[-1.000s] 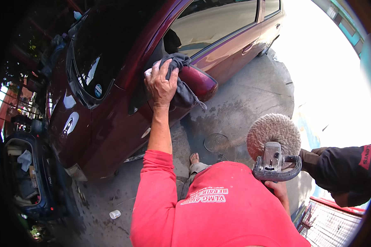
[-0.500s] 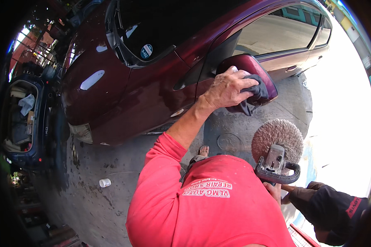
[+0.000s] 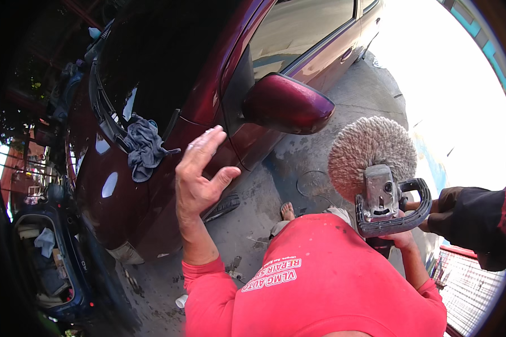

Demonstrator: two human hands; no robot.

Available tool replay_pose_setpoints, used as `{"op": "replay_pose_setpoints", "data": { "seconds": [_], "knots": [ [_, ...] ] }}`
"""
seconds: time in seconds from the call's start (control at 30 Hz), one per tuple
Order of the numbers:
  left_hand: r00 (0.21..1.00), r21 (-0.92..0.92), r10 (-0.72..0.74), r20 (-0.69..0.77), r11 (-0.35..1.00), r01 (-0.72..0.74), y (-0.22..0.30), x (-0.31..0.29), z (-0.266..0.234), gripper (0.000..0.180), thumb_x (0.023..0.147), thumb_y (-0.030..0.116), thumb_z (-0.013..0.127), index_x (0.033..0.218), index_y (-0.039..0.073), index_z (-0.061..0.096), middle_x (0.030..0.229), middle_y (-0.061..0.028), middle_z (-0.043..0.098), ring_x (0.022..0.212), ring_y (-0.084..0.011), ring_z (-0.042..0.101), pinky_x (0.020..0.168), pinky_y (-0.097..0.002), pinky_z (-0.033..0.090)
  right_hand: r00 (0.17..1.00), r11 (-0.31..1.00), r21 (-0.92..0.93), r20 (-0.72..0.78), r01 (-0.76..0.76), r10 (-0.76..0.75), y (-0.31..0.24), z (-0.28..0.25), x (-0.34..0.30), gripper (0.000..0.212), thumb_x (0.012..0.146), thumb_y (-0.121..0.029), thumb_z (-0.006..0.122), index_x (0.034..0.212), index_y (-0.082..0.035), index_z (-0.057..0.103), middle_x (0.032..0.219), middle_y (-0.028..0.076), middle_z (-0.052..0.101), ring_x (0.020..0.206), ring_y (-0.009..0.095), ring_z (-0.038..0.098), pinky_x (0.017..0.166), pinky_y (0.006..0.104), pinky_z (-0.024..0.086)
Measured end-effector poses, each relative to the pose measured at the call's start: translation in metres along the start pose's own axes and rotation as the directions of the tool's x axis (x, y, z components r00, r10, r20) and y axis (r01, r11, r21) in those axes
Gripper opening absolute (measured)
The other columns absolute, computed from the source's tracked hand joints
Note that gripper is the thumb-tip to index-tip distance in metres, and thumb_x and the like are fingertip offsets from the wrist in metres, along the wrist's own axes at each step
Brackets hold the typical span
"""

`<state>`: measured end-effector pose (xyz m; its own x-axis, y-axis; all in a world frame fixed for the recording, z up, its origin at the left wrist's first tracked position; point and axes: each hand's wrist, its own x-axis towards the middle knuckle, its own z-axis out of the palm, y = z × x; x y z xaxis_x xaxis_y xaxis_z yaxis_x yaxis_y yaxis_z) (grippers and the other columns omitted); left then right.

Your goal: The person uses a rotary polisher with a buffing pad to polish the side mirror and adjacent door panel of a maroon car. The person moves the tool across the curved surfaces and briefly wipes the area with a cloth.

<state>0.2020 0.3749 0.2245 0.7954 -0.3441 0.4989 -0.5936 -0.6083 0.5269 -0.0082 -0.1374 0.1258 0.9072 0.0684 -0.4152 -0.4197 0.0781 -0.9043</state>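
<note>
Empty, with its fingers extended and the thumb apart, my left hand hovers beside the dark red car's front fender. A crumpled dark grey cloth lies at the base of the windshield, beyond that hand. My right hand grips a car polisher, partly hidden by its black loop handle. The polisher's round fleecy pad faces up and away from me. Ahead of the pad, the glossy dark red side mirror juts from the car door, untouched by either hand.
At the right, another person's dark sleeve reaches close to the polisher, the hand hidden. A dark blue car with its back open stands at the left. A white cup lies on the concrete floor. A red-framed grille is at lower right.
My left hand has left the side mirror and let go of the cloth, which now lies by the windshield. The polisher has risen slightly, and the view has shifted.
</note>
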Motion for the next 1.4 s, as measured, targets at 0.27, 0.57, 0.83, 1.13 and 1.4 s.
{"op": "replay_pose_setpoints", "data": {
  "seconds": [0.27,0.57,0.83,1.13,1.4],
  "knots": [
    [0.903,-0.282,0.422,-0.079,0.86,-0.427,0.205,0.005,0.174,0.046,0.075,0.024,0.088,0.116,0.007,0.078,0.107,-0.005,0.074,0.096,-0.0243,0.071,0.088,-0.0414,0.05,0.84,0.862,-0.304,0.496,0.405,-0.219,-0.094,-0.021,0.069,0.09,0.076,-0.024,0.098,0.15,0.004,0.055,0.138,0.014,0.071,0.122,0.019,0.067,0.109,0.0395,0.052],
    [0.895,-0.03,-0.185,-0.406,0.981,0.19,0.222,-0.008,0.186,0.036,0.08,0.017,0.096,0.086,0.001,0.064,0.08,-0.013,0.066,0.071,-0.0354,0.062,0.079,-0.0453,0.05,0.694,0.907,-0.391,0.697,0.157,0.18,-0.1,-0.034,0.106,0.107,0.084,-0.07,0.085,0.153,0.004,0.052,0.13,0.02,0.073,0.122,0.029,0.07,0.107,0.04,0.053],
    [0.801,0.081,-0.027,-0.598,0.992,0.093,0.172,0.005,0.144,0.033,0.083,0.015,0.096,0.087,0.002,0.066,0.079,-0.0064,0.068,0.069,-0.0229,0.061,0.069,-0.0358,0.051,0.808,0.8,-0.48,0.589,0.359,-0.009,-0.067,-0.007,0.099,0.096,0.079,-0.061,0.091,0.143,0.001,0.058,0.119,0.029,0.075,0.117,0.04,0.073,0.102,0.0462,0.056],
    [0.835,-0.11,-0.063,-0.546,0.994,0.003,0.097,0.031,0.111,0.035,0.084,0.017,0.096,0.091,-0.001,0.067,0.083,-0.0071,0.07,0.073,-0.0181,0.062,0.074,-0.0341,0.053,0.913,0.687,-0.662,0.407,0.299,-0.005,-0.085,0.054,0.092,0.075,0.08,-0.051,0.089,0.118,0.01,0.067,0.105,0.032,0.076,0.105,0.047,0.075,0.097,0.0512,0.058],
    [0.867,-0.175,-0.022,-0.498,0.982,-0.076,0.084,0.039,0.129,0.036,0.084,0.018,0.097,0.089,-0.001,0.067,0.08,-0.007,0.072,0.069,-0.0165,0.063,0.068,-0.0312,0.052,0.967,0.604,-0.783,0.243,0.149,0.075,-0.091,0.053,0.086,0.043,0.078,-0.018,0.076,0.114,0.004,0.066,0.102,0.031,0.075,0.103,0.048,0.073,0.095,0.0529,0.059]
  ]
}}
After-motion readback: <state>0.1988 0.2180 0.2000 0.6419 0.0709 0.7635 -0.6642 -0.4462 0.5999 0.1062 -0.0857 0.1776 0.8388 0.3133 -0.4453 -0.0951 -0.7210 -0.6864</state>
